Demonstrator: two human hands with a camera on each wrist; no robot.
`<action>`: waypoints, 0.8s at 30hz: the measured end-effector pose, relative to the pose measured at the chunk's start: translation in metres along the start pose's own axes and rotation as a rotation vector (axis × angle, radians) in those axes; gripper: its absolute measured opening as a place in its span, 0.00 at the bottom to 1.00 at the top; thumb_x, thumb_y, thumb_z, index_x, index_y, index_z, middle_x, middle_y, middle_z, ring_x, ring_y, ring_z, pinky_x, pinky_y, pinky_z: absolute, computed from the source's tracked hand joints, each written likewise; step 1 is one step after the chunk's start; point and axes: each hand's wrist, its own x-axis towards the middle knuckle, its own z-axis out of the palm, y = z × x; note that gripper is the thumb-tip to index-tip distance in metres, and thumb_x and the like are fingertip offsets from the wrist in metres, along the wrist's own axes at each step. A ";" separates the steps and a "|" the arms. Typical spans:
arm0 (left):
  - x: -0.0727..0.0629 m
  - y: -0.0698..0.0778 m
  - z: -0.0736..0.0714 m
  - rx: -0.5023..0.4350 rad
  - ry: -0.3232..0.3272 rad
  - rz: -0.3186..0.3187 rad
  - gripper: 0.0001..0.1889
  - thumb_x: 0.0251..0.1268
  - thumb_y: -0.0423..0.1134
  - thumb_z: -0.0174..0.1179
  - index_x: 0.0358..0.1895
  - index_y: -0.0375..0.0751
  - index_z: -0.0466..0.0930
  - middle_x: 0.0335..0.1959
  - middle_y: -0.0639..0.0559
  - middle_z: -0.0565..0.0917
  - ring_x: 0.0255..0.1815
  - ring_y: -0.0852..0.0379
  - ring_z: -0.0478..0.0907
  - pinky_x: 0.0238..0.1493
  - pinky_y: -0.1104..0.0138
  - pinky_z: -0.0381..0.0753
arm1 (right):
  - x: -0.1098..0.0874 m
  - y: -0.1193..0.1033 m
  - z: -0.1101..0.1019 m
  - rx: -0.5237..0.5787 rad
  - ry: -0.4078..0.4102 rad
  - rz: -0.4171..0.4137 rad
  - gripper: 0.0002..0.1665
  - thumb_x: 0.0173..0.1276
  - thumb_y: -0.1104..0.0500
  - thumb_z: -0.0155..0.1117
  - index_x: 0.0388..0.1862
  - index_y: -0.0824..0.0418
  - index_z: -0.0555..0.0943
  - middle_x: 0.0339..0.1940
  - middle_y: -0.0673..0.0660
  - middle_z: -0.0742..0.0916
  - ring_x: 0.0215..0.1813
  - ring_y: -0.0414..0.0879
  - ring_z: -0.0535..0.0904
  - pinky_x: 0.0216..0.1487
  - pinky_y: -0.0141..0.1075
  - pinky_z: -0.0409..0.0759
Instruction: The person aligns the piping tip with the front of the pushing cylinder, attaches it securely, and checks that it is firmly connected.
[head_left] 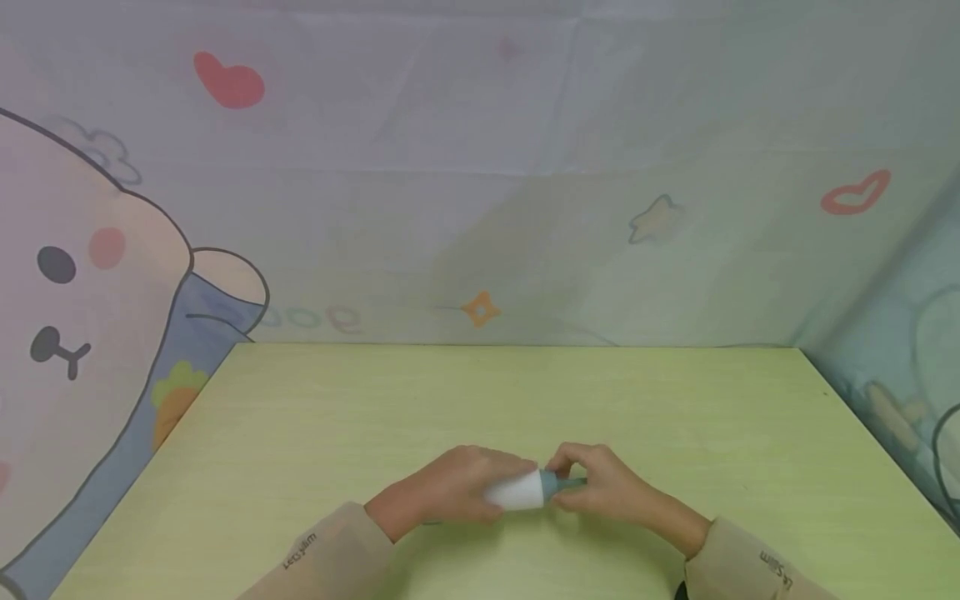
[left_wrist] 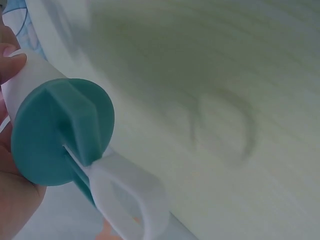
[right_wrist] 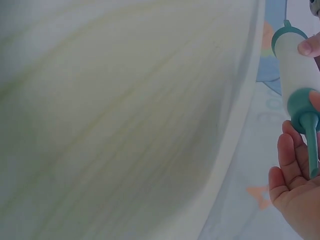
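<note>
A white decorating syringe (head_left: 517,493) with teal ends is held level, low over the front of the table. My left hand (head_left: 468,482) wraps its fingers round the white barrel. At the barrel's rear, the left wrist view shows a teal end disc (left_wrist: 35,135) and a white ring handle (left_wrist: 157,195) sticking out. My right hand (head_left: 611,492) pinches the teal front cap (right_wrist: 299,104) between thumb and forefinger. From that cap a narrow teal nozzle (right_wrist: 312,150) points toward the right palm, where the other fingers lie loosely bent.
The pale yellow-green table (head_left: 337,408) reaches back to a printed cloth backdrop (head_left: 420,208). A small dark object (head_left: 681,592) shows by the right sleeve at the front edge. Off the table's right side hangs a dark cable (head_left: 939,458).
</note>
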 end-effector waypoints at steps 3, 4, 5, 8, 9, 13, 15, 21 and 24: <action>0.001 -0.001 0.000 0.038 0.018 -0.009 0.31 0.46 0.34 0.63 0.59 0.50 0.69 0.54 0.58 0.76 0.49 0.63 0.74 0.44 0.72 0.73 | 0.000 0.000 -0.002 -0.002 0.007 0.021 0.11 0.50 0.63 0.65 0.34 0.55 0.77 0.31 0.48 0.82 0.36 0.35 0.75 0.40 0.32 0.75; 0.000 -0.001 0.000 0.050 0.024 -0.015 0.30 0.47 0.35 0.63 0.59 0.49 0.69 0.54 0.57 0.76 0.49 0.63 0.74 0.44 0.72 0.73 | 0.000 0.000 -0.002 0.000 0.009 0.021 0.10 0.51 0.63 0.65 0.34 0.55 0.77 0.31 0.48 0.82 0.36 0.35 0.75 0.40 0.32 0.75; 0.000 -0.002 0.000 0.064 0.028 -0.024 0.30 0.47 0.36 0.63 0.59 0.49 0.69 0.54 0.57 0.76 0.49 0.63 0.75 0.44 0.71 0.73 | -0.001 0.000 -0.003 0.002 0.012 0.020 0.10 0.52 0.62 0.65 0.34 0.55 0.77 0.31 0.48 0.82 0.36 0.35 0.75 0.40 0.32 0.75; -0.001 -0.005 0.000 0.094 0.049 -0.051 0.29 0.47 0.40 0.63 0.58 0.48 0.70 0.53 0.57 0.77 0.49 0.61 0.75 0.44 0.70 0.74 | -0.002 0.001 -0.005 0.014 0.027 0.016 0.10 0.53 0.60 0.65 0.36 0.56 0.77 0.32 0.49 0.83 0.36 0.35 0.75 0.39 0.30 0.76; -0.002 -0.006 0.000 0.097 0.054 -0.062 0.29 0.47 0.41 0.63 0.58 0.49 0.70 0.53 0.57 0.77 0.49 0.61 0.75 0.44 0.69 0.74 | -0.002 0.001 -0.006 0.020 0.033 0.015 0.10 0.54 0.59 0.65 0.36 0.56 0.77 0.32 0.50 0.83 0.36 0.35 0.76 0.39 0.30 0.76; -0.004 -0.013 -0.002 0.104 0.076 -0.107 0.29 0.47 0.43 0.63 0.57 0.50 0.71 0.51 0.56 0.78 0.48 0.59 0.76 0.43 0.67 0.74 | -0.004 0.005 -0.011 0.045 0.059 0.043 0.11 0.55 0.58 0.64 0.37 0.57 0.77 0.33 0.51 0.82 0.37 0.36 0.75 0.37 0.29 0.76; -0.004 -0.016 -0.004 0.112 0.079 -0.124 0.29 0.47 0.43 0.63 0.57 0.50 0.71 0.51 0.55 0.78 0.47 0.59 0.76 0.43 0.67 0.74 | -0.004 0.006 -0.014 0.054 0.072 0.068 0.12 0.55 0.57 0.65 0.38 0.57 0.77 0.33 0.51 0.82 0.37 0.36 0.75 0.38 0.30 0.76; 0.000 -0.022 -0.008 0.132 0.097 -0.117 0.27 0.49 0.44 0.62 0.57 0.47 0.72 0.50 0.53 0.78 0.47 0.58 0.76 0.43 0.66 0.75 | -0.001 0.009 -0.020 0.048 0.109 0.110 0.13 0.53 0.56 0.66 0.38 0.56 0.78 0.33 0.50 0.82 0.38 0.36 0.74 0.40 0.32 0.75; 0.004 -0.023 -0.011 0.134 0.095 -0.125 0.26 0.50 0.44 0.62 0.57 0.48 0.72 0.50 0.53 0.78 0.48 0.58 0.76 0.44 0.65 0.75 | 0.002 0.011 -0.024 0.049 0.117 0.127 0.13 0.53 0.57 0.65 0.39 0.56 0.78 0.34 0.50 0.82 0.38 0.37 0.74 0.40 0.33 0.75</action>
